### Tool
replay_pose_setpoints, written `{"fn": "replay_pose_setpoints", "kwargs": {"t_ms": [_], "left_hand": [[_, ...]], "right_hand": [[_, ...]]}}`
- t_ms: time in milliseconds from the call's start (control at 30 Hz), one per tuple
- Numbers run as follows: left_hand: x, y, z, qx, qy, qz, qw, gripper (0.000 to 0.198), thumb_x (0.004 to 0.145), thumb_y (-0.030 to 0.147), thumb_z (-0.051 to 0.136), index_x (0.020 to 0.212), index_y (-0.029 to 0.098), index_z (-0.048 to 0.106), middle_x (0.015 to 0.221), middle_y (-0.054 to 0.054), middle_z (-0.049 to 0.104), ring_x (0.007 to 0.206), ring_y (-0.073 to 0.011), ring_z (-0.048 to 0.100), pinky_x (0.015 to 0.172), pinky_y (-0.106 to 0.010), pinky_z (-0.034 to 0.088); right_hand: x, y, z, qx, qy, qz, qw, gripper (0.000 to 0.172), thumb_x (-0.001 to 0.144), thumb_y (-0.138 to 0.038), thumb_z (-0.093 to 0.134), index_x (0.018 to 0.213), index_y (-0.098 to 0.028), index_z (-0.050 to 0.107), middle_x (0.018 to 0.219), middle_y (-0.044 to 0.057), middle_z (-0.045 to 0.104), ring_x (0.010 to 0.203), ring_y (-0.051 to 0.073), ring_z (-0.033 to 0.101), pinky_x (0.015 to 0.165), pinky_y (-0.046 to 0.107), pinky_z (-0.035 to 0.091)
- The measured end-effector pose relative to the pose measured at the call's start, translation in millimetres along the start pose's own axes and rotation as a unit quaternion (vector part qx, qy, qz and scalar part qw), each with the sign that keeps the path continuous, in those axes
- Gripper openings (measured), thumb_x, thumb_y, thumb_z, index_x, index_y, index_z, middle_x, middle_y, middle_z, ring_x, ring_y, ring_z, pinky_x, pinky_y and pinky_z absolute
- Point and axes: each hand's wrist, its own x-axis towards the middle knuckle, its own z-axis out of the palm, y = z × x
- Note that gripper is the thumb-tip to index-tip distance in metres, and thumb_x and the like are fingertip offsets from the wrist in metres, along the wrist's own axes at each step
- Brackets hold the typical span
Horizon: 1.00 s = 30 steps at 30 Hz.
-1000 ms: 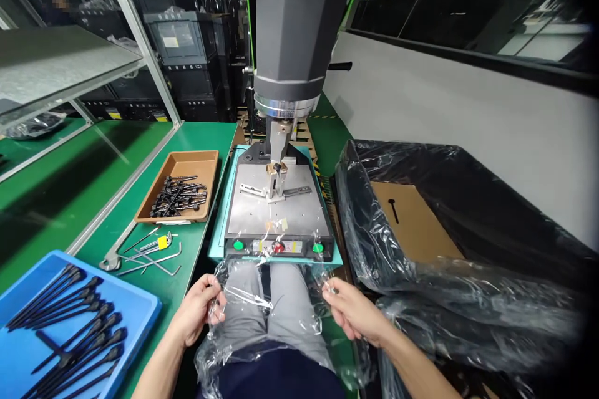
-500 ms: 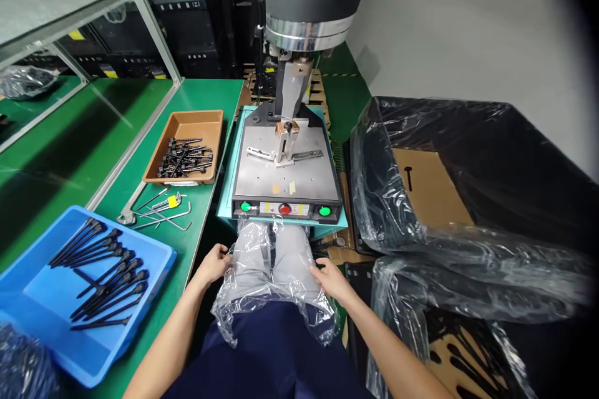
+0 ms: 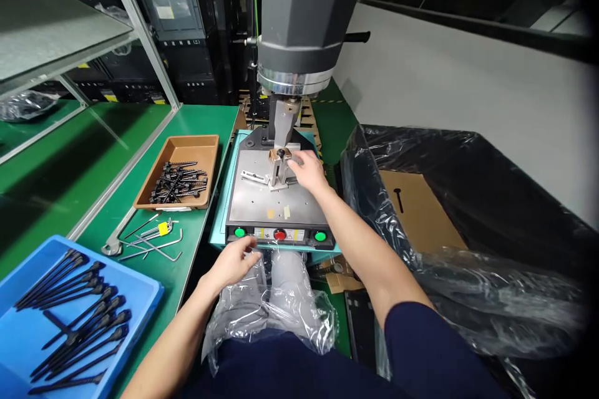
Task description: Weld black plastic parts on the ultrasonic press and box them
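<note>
My right hand (image 3: pixel 309 171) reaches to the metal fixture (image 3: pixel 277 171) on the press plate, its thumb and forefinger apart at the fixture's right side. A black knob-like part (image 3: pixel 281 153) sits in the top of the fixture. Whether the fingertips touch the fixture is unclear. My left hand (image 3: pixel 236 260) hovers over my lap, just below the green button (image 3: pixel 239 232) at the left of the press's front panel. Its fingers are loosely curved and apart, with nothing in them. Clear plastic film (image 3: pixel 281 312) covers my lap.
Overhead hangs the press head (image 3: pixel 299 19). To the left, a brown tray (image 3: pixel 173 144) holds black screw-like parts, near hex keys (image 3: pixel 159 240) and a blue tray (image 3: pixel 140 277) of long black parts. A plastic-lined box (image 3: pixel 369 193) with cardboard stands on the right.
My right hand has left the plastic film on my lap and moved up to the fixture. My left hand has let go of the film and risen toward the press's front panel.
</note>
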Motion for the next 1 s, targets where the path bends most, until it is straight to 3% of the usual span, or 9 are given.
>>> {"fn": "replay_pose_setpoints", "kwargs": {"t_ms": [67, 167, 267, 367, 433, 600, 667, 800, 1000], "left_hand": [[0, 2, 7.9, -0.015, -0.019, 0.01, 1.0, 0.041, 0.088, 0.041, 0.054, 0.122, 0.019, 0.062, 0.115, -0.007, 0.069, 0.099, -0.0204, 0.064, 0.079, -0.028, 0.049], [-6, -4, 16.0, -0.038, -0.037, 0.006, 0.999, 0.035, 0.088, 0.039, 0.055, 0.115, 0.018, 0.064, 0.105, -0.005, 0.07, 0.093, -0.0191, 0.065, 0.076, -0.027, 0.048], [-9, -10, 18.0, -0.053, -0.042, -0.001, 0.998, 0.031, 0.087, 0.037, 0.056, 0.109, 0.018, 0.066, 0.1, -0.005, 0.071, 0.089, -0.0193, 0.064, 0.073, -0.026, 0.047], [-8, -12, 14.6, -0.075, -0.022, 0.007, 0.997, 0.028, 0.086, 0.037, 0.058, 0.105, 0.019, 0.068, 0.1, -0.006, 0.071, 0.09, -0.0212, 0.065, 0.071, -0.027, 0.046], [-5, -11, 10.4, -0.104, 0.016, 0.017, 0.994, 0.028, 0.087, 0.038, 0.058, 0.105, 0.019, 0.069, 0.104, -0.007, 0.071, 0.094, -0.0224, 0.065, 0.073, -0.028, 0.047], [8, 9, 1.0, -0.226, 0.146, 0.057, 0.961, 0.038, 0.088, 0.041, 0.061, 0.116, 0.017, 0.067, 0.119, -0.01, 0.068, 0.108, -0.0228, 0.063, 0.093, -0.033, 0.048], [12, 21, 0.8, -0.293, 0.141, 0.061, 0.944, 0.041, 0.086, 0.044, 0.064, 0.115, 0.015, 0.068, 0.109, -0.011, 0.071, 0.098, -0.0213, 0.065, 0.087, -0.031, 0.05], [11, 37, 6.8, -0.382, 0.061, 0.054, 0.921, 0.038, 0.082, 0.047, 0.069, 0.094, 0.011, 0.072, 0.069, -0.004, 0.067, 0.061, -0.0129, 0.057, 0.061, -0.025, 0.044], [5, 34, 17.8, -0.43, 0.039, 0.032, 0.901, 0.041, 0.069, 0.044, 0.081, 0.091, 0.011, 0.071, 0.071, -0.003, 0.066, 0.063, -0.0113, 0.056, 0.063, -0.024, 0.043]], "right_hand": [[26, -1, 19, 0.008, -0.025, 0.007, 1.0, 0.033, 0.081, -0.03, 0.064, 0.11, -0.017, 0.071, 0.115, 0.014, 0.065, 0.117, 0.031, 0.056, 0.103, 0.045, 0.044], [41, 3, 32, 0.053, -0.058, 0.021, 0.997, 0.029, 0.079, -0.029, 0.064, 0.104, -0.018, 0.072, 0.111, 0.011, 0.067, 0.115, 0.03, 0.057, 0.104, 0.046, 0.043], [37, 6, 28, 0.122, -0.015, 0.021, 0.992, 0.028, 0.079, -0.033, 0.063, 0.1, -0.018, 0.072, 0.114, 0.011, 0.066, 0.115, 0.028, 0.057, 0.103, 0.044, 0.043], [15, 2, 15, 0.219, 0.011, 0.025, 0.975, 0.034, 0.079, -0.041, 0.065, 0.104, -0.018, 0.071, 0.116, 0.01, 0.065, 0.114, 0.027, 0.057, 0.097, 0.042, 0.046], [-12, -7, 5, 0.311, -0.011, 0.069, 0.948, 0.039, 0.078, -0.046, 0.07, 0.107, -0.02, 0.07, 0.109, 0.007, 0.067, 0.104, 0.025, 0.061, 0.089, 0.039, 0.049], [-90, -39, -13, 0.557, -0.138, 0.199, 0.794, 0.042, 0.074, -0.047, 0.081, 0.106, -0.023, 0.07, 0.091, 0.003, 0.068, 0.076, 0.016, 0.061, 0.068, 0.03, 0.05], [-112, -49, -16, 0.596, -0.17, 0.217, 0.754, 0.039, 0.074, -0.044, 0.083, 0.104, -0.022, 0.071, 0.088, 0.002, 0.067, 0.073, 0.014, 0.06, 0.068, 0.029, 0.05], [-135, -58, -17, 0.622, -0.181, 0.236, 0.725, 0.039, 0.073, -0.042, 0.085, 0.104, -0.021, 0.073, 0.089, 0.003, 0.07, 0.075, 0.014, 0.061, 0.07, 0.028, 0.05], [-144, -58, -17, 0.62, -0.181, 0.223, 0.73, 0.041, 0.071, -0.042, 0.087, 0.103, -0.02, 0.073, 0.088, 0.004, 0.071, 0.079, 0.014, 0.062, 0.071, 0.027, 0.05]]}}
